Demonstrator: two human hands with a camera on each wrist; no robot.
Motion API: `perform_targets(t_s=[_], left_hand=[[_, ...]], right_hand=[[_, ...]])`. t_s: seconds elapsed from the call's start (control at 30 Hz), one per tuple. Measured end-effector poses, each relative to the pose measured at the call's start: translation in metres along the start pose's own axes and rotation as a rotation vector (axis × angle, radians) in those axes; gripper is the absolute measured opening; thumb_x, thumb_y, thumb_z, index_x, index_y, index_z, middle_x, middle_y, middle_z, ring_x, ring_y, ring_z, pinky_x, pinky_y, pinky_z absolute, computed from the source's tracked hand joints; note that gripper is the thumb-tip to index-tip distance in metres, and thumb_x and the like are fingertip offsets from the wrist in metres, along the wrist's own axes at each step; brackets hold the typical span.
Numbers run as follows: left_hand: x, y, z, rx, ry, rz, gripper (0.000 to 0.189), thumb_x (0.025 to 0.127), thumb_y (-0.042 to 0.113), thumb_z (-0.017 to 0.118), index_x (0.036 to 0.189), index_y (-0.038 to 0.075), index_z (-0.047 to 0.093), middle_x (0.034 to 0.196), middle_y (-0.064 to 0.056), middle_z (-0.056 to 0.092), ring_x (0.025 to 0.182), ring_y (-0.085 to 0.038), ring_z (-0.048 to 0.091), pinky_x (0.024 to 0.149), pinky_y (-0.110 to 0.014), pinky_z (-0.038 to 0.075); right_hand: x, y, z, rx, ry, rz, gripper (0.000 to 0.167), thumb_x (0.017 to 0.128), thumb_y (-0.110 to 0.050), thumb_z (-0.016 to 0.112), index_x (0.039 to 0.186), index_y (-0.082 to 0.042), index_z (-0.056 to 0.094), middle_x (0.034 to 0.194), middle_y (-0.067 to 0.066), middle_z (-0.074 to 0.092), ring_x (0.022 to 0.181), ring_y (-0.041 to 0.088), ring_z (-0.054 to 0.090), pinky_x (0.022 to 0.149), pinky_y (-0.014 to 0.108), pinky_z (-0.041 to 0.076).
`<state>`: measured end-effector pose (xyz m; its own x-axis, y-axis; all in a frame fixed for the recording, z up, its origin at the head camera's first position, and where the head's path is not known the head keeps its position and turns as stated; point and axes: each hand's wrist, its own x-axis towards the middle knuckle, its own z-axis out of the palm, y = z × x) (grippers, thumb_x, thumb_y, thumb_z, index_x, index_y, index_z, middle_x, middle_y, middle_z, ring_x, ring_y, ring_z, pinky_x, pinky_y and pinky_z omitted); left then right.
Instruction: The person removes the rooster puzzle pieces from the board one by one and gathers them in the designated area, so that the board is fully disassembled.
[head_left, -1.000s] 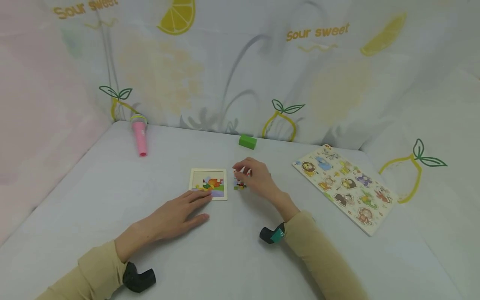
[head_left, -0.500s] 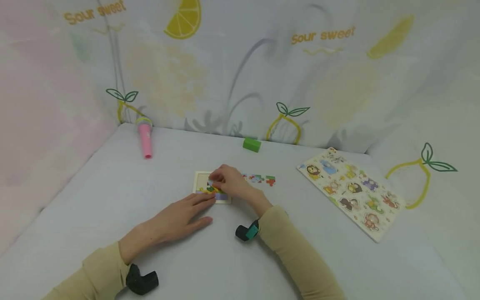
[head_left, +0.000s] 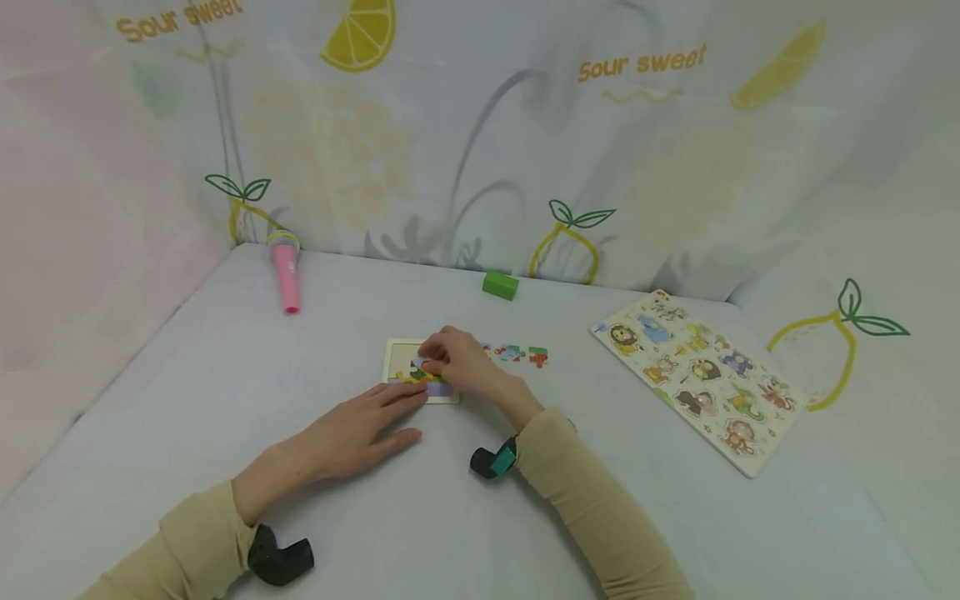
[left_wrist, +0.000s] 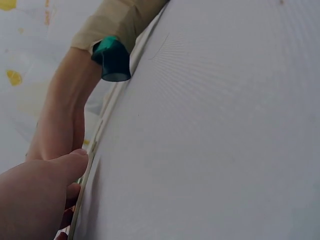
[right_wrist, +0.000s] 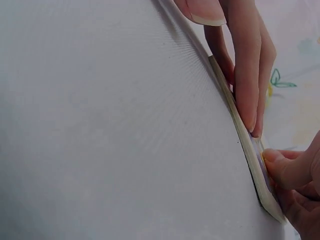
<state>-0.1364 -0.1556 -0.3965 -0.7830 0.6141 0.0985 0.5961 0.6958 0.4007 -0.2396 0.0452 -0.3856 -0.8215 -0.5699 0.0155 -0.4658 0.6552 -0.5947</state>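
A small square puzzle tray point(head_left: 387, 362) with a pale wooden rim lies on the table, part of its colourful picture filled in. My left hand point(head_left: 348, 437) rests flat, fingertips on the tray's near edge. My right hand point(head_left: 468, 367) bends over the tray, thumb and fingers pinching a small puzzle piece point(head_left: 420, 364) low over the picture; most of that piece is hidden. From the right wrist view, the right thumb and fingers point(right_wrist: 295, 172) meet at the tray's rim, beside the left hand's extended fingers point(right_wrist: 247, 75). Loose puzzle pieces point(head_left: 510, 353) lie right of the tray.
A green block point(head_left: 500, 285) sits behind the tray near the backdrop. To the far left is a pink toy microphone point(head_left: 286, 279). A larger animal puzzle board point(head_left: 701, 379) lies slanted on the right. Lemon-printed cloth hangs behind the white table.
My right hand has moved left from the loose pieces onto the tray, uncovering the row there, and then stayed put. The left hand keeps its place. The head view shifts slightly.
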Motion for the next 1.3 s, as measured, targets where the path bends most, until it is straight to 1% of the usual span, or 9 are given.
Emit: perform_targets(t_s=[0.23,0.6,0.7,0.9,1.1,1.3], left_hand=[[0.001,-0.0007,-0.0008,-0.001,0.005,0.007,0.059,0.102,0.046,0.053,0.15,0.012,0.047,0.154,-0.003,0.045,0.141,-0.027,0.043,0.112,-0.051,0.039],[0.0017,-0.003,0.0016,-0.008,0.004,0.009,0.06,0.102,0.048,0.052,0.15,0.012,0.047,0.154,-0.002,0.045,0.141,-0.026,0.043,0.111,-0.05,0.041],[0.0015,-0.0029,0.0019,-0.01,0.0,0.006,0.06,0.102,0.048,0.052,0.15,0.012,0.047,0.154,-0.002,0.044,0.141,-0.026,0.043,0.111,-0.05,0.041],[0.0009,-0.0025,0.0017,-0.006,0.005,0.011,0.06,0.102,0.047,0.052,0.15,0.011,0.047,0.154,-0.003,0.044,0.142,-0.027,0.043,0.111,-0.051,0.04],[0.0011,-0.0034,0.0023,-0.004,0.001,0.009,0.06,0.102,0.048,0.052,0.15,0.012,0.047,0.154,-0.003,0.044,0.142,-0.027,0.043,0.111,-0.051,0.041],[0.0018,-0.0035,0.0027,0.002,0.003,0.01,0.06,0.102,0.047,0.053,0.15,0.013,0.047,0.154,-0.003,0.045,0.141,-0.027,0.044,0.11,-0.051,0.041]], right_hand=[[-0.0005,-0.0017,-0.0005,-0.02,0.008,-0.019,0.017,0.098,-0.011,0.065,0.112,-0.003,0.068,0.107,0.01,0.062,0.099,0.021,0.063,0.085,0.028,0.052],[-0.0012,0.0003,0.0007,-0.016,0.002,-0.038,0.017,0.098,-0.01,0.063,0.113,-0.002,0.064,0.11,0.01,0.06,0.101,0.022,0.062,0.088,0.029,0.052],[-0.0023,0.001,0.001,0.011,0.002,-0.043,0.017,0.098,-0.009,0.063,0.114,-0.002,0.062,0.109,0.011,0.06,0.101,0.022,0.061,0.087,0.028,0.051],[-0.002,0.0029,0.0021,0.076,0.015,-0.038,0.017,0.097,-0.009,0.066,0.112,-0.003,0.062,0.103,0.009,0.064,0.093,0.017,0.061,0.08,0.021,0.049],[-0.001,0.0037,0.0031,0.089,0.036,-0.033,0.017,0.096,-0.011,0.068,0.111,-0.004,0.064,0.098,0.006,0.066,0.087,0.013,0.059,0.077,0.019,0.048],[-0.0023,0.0028,0.0017,0.076,0.043,-0.029,0.018,0.096,-0.013,0.068,0.112,-0.005,0.067,0.097,0.006,0.065,0.086,0.013,0.058,0.076,0.019,0.047]])
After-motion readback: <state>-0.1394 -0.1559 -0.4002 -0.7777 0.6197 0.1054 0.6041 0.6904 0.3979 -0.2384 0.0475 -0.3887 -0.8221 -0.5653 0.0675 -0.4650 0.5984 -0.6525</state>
